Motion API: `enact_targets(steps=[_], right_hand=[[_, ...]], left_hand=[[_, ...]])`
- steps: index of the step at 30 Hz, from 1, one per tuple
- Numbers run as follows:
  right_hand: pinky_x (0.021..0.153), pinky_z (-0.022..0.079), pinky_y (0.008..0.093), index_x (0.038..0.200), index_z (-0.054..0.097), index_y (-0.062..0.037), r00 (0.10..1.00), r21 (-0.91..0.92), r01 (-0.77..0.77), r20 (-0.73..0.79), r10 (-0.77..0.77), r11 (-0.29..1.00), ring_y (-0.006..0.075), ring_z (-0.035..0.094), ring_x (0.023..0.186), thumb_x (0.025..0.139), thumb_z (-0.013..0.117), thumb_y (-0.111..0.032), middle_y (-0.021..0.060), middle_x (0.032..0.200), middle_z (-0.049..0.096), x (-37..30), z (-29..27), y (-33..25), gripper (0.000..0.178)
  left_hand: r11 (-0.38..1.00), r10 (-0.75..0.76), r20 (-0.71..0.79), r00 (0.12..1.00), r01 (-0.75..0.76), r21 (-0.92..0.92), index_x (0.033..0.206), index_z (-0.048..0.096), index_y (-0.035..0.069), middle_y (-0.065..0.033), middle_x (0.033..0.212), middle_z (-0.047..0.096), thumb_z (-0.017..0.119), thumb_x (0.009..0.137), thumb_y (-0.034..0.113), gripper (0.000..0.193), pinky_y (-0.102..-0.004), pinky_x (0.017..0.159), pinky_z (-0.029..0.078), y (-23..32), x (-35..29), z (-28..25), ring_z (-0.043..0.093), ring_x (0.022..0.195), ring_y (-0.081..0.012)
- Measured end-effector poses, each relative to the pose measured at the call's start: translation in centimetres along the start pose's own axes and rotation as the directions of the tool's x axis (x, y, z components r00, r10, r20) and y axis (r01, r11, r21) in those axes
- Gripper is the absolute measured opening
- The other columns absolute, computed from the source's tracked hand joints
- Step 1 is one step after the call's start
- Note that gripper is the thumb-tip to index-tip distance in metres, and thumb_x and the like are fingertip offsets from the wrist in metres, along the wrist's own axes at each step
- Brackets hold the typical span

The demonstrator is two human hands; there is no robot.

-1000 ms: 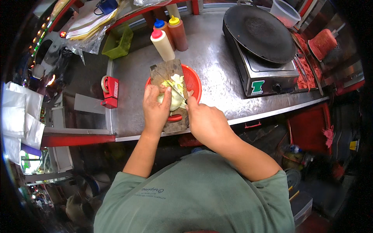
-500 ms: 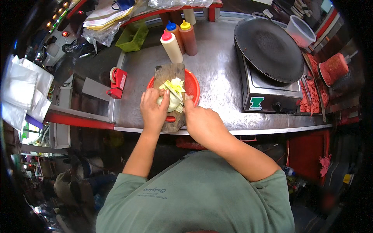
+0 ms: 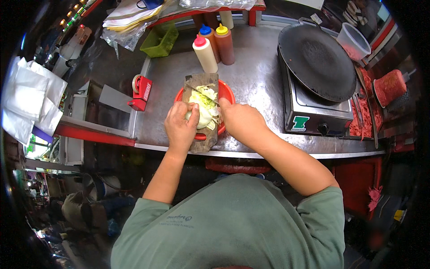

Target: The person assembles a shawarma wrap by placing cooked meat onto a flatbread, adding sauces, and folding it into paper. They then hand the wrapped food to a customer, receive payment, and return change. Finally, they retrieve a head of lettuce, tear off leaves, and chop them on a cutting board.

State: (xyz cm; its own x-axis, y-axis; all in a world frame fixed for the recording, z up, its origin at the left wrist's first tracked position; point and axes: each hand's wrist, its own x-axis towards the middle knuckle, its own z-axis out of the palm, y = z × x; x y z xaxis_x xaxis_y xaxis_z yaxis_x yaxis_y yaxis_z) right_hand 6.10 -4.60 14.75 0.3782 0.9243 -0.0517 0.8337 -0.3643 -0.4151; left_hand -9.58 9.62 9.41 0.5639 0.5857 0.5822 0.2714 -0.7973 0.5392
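Note:
A pale green cabbage (image 3: 202, 118) lies on a worn wooden cutting board (image 3: 201, 80), its far side cut into yellowish shreds. My left hand (image 3: 181, 123) is closed on the cabbage's left side, thumb across its top. Gripped in my right hand (image 3: 242, 120) is a knife (image 3: 208, 97); its blade slants to the far left over the shreds beyond the cabbage. The handle is mostly hidden by my fingers. Under the board sits a round red plastic basin (image 3: 229, 92), with the board lying across it.
Squeeze bottles (image 3: 205, 54) stand behind the board, beside a green basket (image 3: 159, 41). A red tape dispenser (image 3: 142, 93) is at the left. To the right are a gas stove (image 3: 316, 117) with a black griddle pan (image 3: 316, 60), a tray of reddish shredded food (image 3: 366, 107) and a clear tub (image 3: 354, 42).
My right hand and the knife have moved away from me and slightly right, from the cabbage to the shreds. The view has shifted a little. My left hand keeps its hold.

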Motion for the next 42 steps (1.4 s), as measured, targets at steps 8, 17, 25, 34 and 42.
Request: enact_targets(steps=[8,17,25,34,42], right_hand=[[0.07,0.058,0.0561,0.107,0.055,-0.0012,0.99,-0.075,-0.077,0.116,0.086,0.994,0.0439,0.073,0.077,0.106,0.049,-0.025,0.0253,0.082,0.073,-0.1,0.7,-1.4,0.025],[0.071,0.055,0.059,0.108,0.053,-0.0007,0.999,0.135,-0.032,0.035,0.027,0.99,0.0479,0.071,0.076,0.109,0.047,-0.028,0.0261,0.081,0.071,-0.8,0.7,-1.9,0.028],[0.07,0.059,0.0563,0.106,0.056,0.0043,1.0,0.141,0.013,0.016,-0.015,0.99,0.0441,0.074,0.079,0.105,0.05,-0.021,0.0274,0.081,0.072,-1.1,1.6,-2.4,0.025],[0.072,0.058,0.0569,0.106,0.058,0.0037,0.994,0.066,-0.058,0.098,0.051,0.996,0.046,0.073,0.078,0.106,0.049,-0.021,0.0269,0.08,0.072,-1.3,1.0,-2.0,0.026],[0.072,0.058,0.0563,0.107,0.058,0.0033,1.0,0.095,-0.019,-0.023,0.021,0.995,0.0439,0.073,0.077,0.107,0.05,-0.026,0.0251,0.079,0.072,-1.8,0.0,-2.0,0.03]], left_hand=[[0.998,-0.063,0.02,0.998,0.063,0.011,0.086,0.064,0.003,-0.014,0.088,0.066,0.076,0.093,0.018,0.02,-0.0441,0.072,0.052,0.0,0.1,0.0,0.067,0.08,-0.036],[0.997,-0.075,0.013,0.997,0.075,-0.002,0.083,0.064,0.003,-0.0137,0.084,0.065,0.075,0.093,0.019,0.022,-0.0457,0.071,0.051,0.2,0.2,0.0,0.066,0.079,-0.0357],[0.998,0.036,0.001,0.999,-0.036,0.044,0.083,0.065,0.004,-0.0118,0.089,0.068,0.071,0.096,0.015,0.018,-0.0441,0.078,0.05,0.2,-0.1,-0.3,0.064,0.085,-0.0338],[0.998,-0.008,0.009,1.0,0.008,0.063,0.083,0.065,0.005,-0.0099,0.089,0.068,0.075,0.091,0.017,0.017,-0.044,0.082,0.049,0.1,-0.1,0.0,0.062,0.086,-0.0329],[0.991,-0.13,0.01,0.991,0.13,-0.041,0.084,0.064,0.003,-0.0147,0.089,0.061,0.077,0.09,0.015,0.018,-0.0459,0.081,0.05,-0.1,-0.3,0.1,0.062,0.086,-0.0354]])
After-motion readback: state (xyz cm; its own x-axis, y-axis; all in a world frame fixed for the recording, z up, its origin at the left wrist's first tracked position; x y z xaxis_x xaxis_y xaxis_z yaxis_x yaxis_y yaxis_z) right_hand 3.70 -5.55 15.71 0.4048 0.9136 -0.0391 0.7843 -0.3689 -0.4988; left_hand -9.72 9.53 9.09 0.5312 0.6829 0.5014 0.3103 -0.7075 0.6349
